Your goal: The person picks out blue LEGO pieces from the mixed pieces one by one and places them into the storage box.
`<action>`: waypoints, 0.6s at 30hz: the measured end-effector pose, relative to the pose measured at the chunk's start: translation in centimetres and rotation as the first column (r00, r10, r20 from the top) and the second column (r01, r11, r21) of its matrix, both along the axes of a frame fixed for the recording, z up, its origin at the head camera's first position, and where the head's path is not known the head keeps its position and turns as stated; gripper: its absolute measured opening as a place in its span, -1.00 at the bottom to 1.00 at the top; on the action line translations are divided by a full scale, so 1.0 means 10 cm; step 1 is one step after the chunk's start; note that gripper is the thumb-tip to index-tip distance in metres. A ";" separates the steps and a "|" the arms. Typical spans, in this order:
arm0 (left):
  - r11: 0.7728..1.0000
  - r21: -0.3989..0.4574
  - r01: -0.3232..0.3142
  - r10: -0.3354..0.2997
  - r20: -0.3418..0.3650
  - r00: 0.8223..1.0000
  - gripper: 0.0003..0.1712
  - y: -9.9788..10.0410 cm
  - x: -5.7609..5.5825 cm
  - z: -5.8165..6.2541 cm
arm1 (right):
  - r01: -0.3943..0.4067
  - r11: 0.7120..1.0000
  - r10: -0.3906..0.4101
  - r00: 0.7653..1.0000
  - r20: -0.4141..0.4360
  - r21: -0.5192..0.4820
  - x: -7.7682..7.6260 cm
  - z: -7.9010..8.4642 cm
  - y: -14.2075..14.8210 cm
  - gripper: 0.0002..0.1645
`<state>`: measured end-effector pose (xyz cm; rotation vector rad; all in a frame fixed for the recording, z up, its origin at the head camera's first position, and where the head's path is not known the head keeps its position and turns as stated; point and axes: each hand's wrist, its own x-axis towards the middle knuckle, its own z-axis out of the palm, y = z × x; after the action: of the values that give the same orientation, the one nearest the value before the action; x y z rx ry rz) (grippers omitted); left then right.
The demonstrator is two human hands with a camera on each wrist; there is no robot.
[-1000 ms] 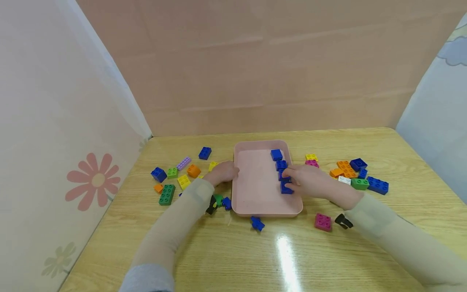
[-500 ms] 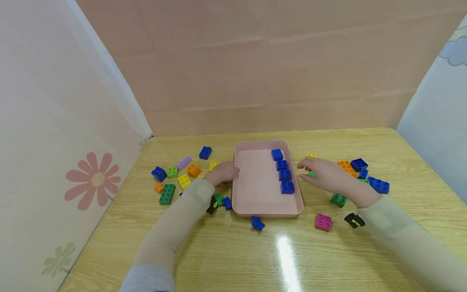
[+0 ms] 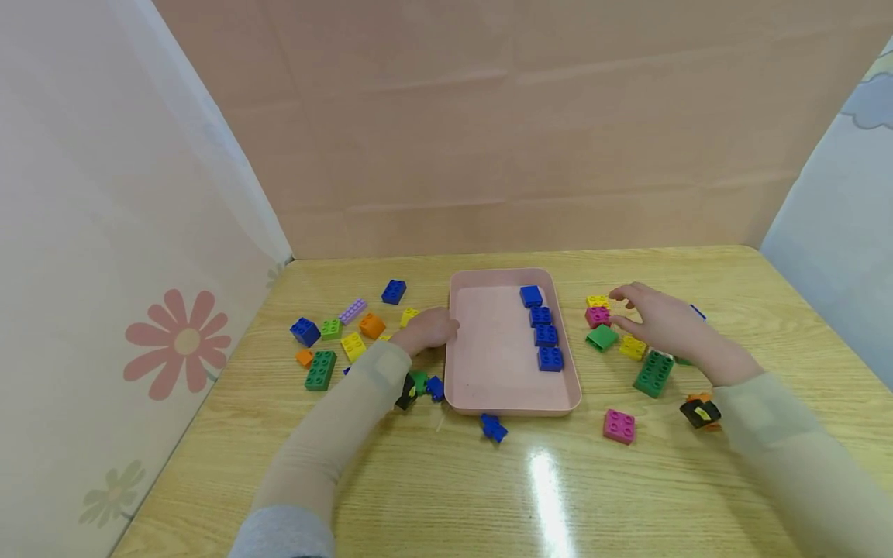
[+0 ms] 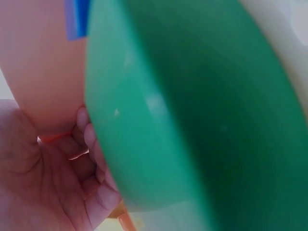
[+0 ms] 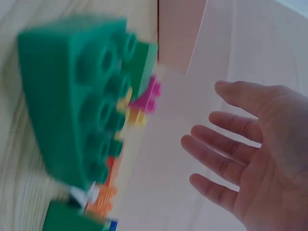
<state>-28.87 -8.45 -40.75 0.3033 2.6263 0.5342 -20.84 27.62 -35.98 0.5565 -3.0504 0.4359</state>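
A pink tray [image 3: 498, 387] lies mid-table with a column of blue bricks [image 3: 546, 335] along its right side. My left hand [image 3: 427, 329] holds the tray's left rim, fingers curled at the edge; in the left wrist view a large blurred green block [image 4: 144, 120] covers part of that hand. My right hand [image 3: 663, 322] hovers over the loose bricks to the right, fingers spread and holding nothing. Near its fingertips are a magenta brick [image 3: 597, 316], a yellow brick [image 3: 598, 301] and a green brick [image 3: 601, 338]. Beneath the palm are a yellow brick [image 3: 632, 347] and a long green brick [image 3: 653, 374].
Left of the tray lie scattered bricks, among them a green brick [image 3: 320, 370], a purple brick [image 3: 353, 311] and a blue brick [image 3: 394, 291]. A small blue piece [image 3: 493, 428] lies before the tray, and a pink brick [image 3: 618, 426] sits at front right.
My right hand has let go of the blue bricks in the tray, lifted out and moved right over the loose bricks. My left hand stays at the tray's rim.
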 end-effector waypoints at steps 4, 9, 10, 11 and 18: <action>1.000 0.002 0.001 -0.001 -0.004 1.000 -0.62 0.00 0.01 0.01 | 0.052 0.998 -0.052 0.999 0.016 0.019 -0.07 -0.03 0.21 -0.35; 1.000 0.004 -0.012 0.012 0.010 1.000 -0.63 0.00 0.01 0.02 | 0.127 0.991 -0.129 0.989 0.076 0.033 -0.16 -0.02 0.46 -0.28; 1.000 0.004 -0.015 0.015 0.013 1.000 -0.64 0.00 0.01 0.02 | 0.137 0.990 -0.139 0.986 0.088 0.035 -0.18 -0.01 0.51 -0.27; 1.000 0.002 -0.017 0.017 0.014 1.000 -0.64 0.01 0.01 0.02 | 0.147 0.988 -0.150 0.984 0.098 0.037 -0.19 0.00 0.55 -0.27; 1.000 -0.002 -0.024 0.024 0.016 1.000 -0.62 0.01 0.00 0.01 | 0.178 0.982 -0.186 0.969 0.164 0.065 -0.28 -0.03 0.83 -0.24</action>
<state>-28.89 -8.39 -40.66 0.2662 2.6179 0.5405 -23.66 35.88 -36.26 0.2470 -3.2436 0.4222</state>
